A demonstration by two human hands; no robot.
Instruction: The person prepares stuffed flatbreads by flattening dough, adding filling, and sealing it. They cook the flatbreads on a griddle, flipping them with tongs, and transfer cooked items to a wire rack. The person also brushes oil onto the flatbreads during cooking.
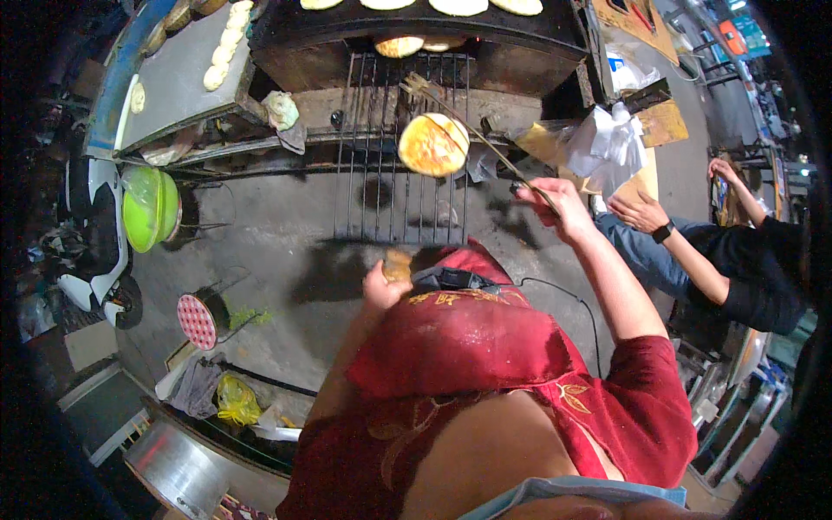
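Observation:
My right hand [562, 205] grips the end of a long, thin metal tool [489, 144], perhaps tongs. Its pale far tip reaches over a wire rack [370, 195]. Beside the tool, on the rack, lies a round browned flatbread [432, 153]; a thin dark line crosses it. Down by my apron [455, 344], my left hand [387, 289] is closed around a small brown object [397, 265], too blurred to name. Beyond the rack, another flatbread [398, 46] shows in the opening of the dark oven [416, 26]. Several pale flatbreads [458, 5] rest on the oven's top.
Left of the oven, a worktop [179, 71] carries a row of dough pieces [227, 45]. A green basin [149, 208] and a checked stool [197, 322] stand on the left. Plastic bags [611, 146] hang at right, near another person's hand [640, 213]. A cable [582, 302] trails beside my apron.

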